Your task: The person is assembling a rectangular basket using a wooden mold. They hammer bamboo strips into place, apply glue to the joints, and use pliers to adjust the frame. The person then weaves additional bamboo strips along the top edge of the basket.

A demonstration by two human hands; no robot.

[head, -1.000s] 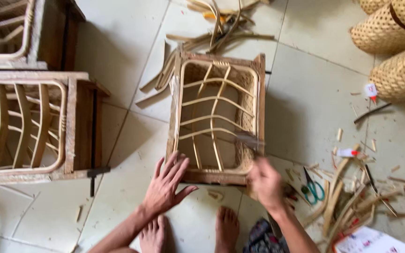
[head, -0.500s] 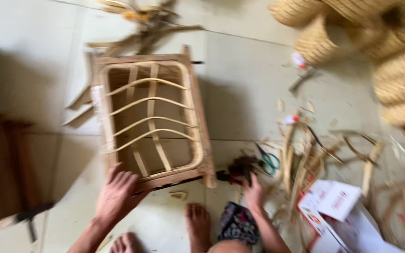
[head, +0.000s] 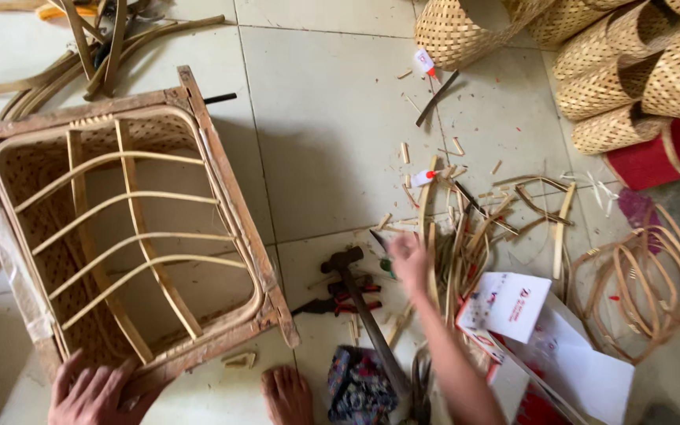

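A square wooden frame (head: 230,185) with bent rattan ribs and woven cane sides lies on the tiled floor at the left. My left hand (head: 92,391) lies flat on its near corner with the fingers spread. My right hand (head: 408,261) is blurred, out to the right over a heap of bamboo strips (head: 466,236). A dark pointed tip and a bit of green show at its fingers; what it grips, if anything, I cannot tell. A hammer (head: 364,303) lies just left of that hand, with red-handled pliers (head: 340,301) under its shaft.
My bare foot (head: 286,396) and a patterned cloth (head: 358,388) are at the bottom. White paper packets (head: 548,346) and rattan coils (head: 643,279) lie at the right. Woven baskets (head: 631,71) and a red cylinder (head: 655,157) are stacked at the top right. Loose cane strips (head: 96,39) lie at the top left.
The view has swung right, so the frame now sits at the left. My right hand has moved away from the frame toward the strips. The hammer now lies on the floor.
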